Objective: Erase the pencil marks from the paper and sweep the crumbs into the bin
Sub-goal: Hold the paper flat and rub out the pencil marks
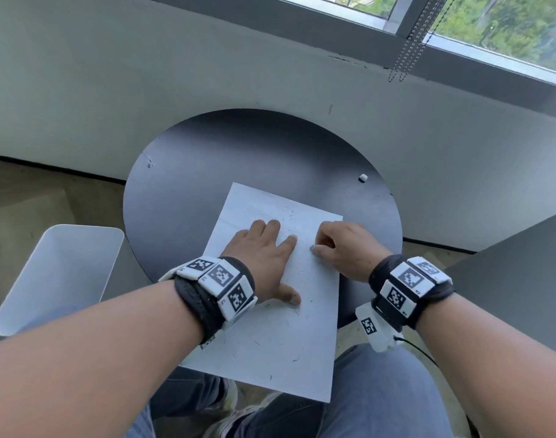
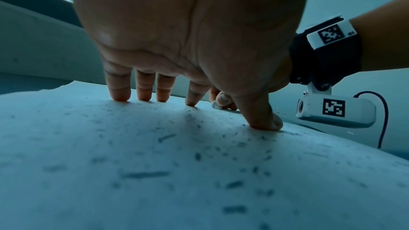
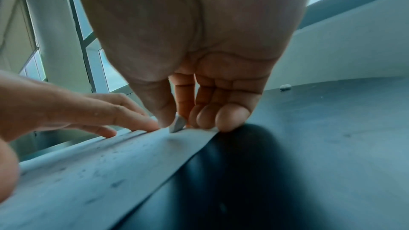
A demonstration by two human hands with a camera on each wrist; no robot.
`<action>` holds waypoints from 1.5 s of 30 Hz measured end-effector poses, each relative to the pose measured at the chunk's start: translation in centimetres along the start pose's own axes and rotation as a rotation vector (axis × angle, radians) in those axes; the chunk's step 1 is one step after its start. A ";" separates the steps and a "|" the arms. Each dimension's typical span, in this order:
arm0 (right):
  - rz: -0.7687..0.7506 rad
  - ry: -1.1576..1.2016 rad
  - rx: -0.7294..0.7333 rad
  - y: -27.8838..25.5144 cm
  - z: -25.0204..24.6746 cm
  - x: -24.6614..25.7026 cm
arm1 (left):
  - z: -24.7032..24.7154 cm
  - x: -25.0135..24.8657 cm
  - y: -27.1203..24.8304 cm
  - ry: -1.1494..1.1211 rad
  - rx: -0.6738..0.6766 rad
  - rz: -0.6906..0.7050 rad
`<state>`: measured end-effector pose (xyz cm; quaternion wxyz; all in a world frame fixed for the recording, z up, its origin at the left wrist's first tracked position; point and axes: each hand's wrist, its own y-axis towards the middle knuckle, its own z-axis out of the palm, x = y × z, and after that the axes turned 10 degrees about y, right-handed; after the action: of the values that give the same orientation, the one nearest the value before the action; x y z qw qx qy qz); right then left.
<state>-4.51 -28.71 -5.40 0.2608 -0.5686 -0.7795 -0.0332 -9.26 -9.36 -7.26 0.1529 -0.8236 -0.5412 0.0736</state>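
One paper (image 1: 270, 336), two erasers (image 1: 362, 177) (image 3: 177, 124), one bin (image 1: 33, 279), one round table (image 1: 238, 159), two hands (image 1: 257, 251) (image 1: 346, 248).

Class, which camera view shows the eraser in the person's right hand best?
The right wrist view: the eraser shows as a pale wedge pinched in the right hand, its tip on the paper. The head view shows only a sliver; the left wrist view shows a small white bit behind the left hand.

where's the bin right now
In the head view the white bin stands on the floor at the lower left, beside the round black table and left of the left hand pressing the paper.
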 end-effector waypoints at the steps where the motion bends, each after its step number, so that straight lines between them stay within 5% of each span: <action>1: -0.016 -0.018 0.003 -0.1 0.0 0.0 | 0.0 0.0 0.0 0.002 0.000 0.000; 17: 0.020 -0.128 -0.058 6.5 -1.1 1.9 | -0.9 -0.1 0.5 0.050 0.047 0.004; 25: -0.084 -0.241 0.055 1.5 0.0 0.7 | -0.8 0.0 0.7 0.085 0.053 -0.011; 36: 0.047 -0.146 -0.014 7.2 -0.6 1.8 | -1.1 0.1 1.3 0.078 0.070 -0.012; 45: 0.001 -0.220 0.172 -1.8 0.3 1.2 | -1.7 -0.2 1.3 0.090 0.108 -0.019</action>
<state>-6.52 -28.20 -4.69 0.2214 -0.5447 -0.8031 0.0963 -7.72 -10.35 -6.12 0.2222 -0.8114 -0.5367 0.0641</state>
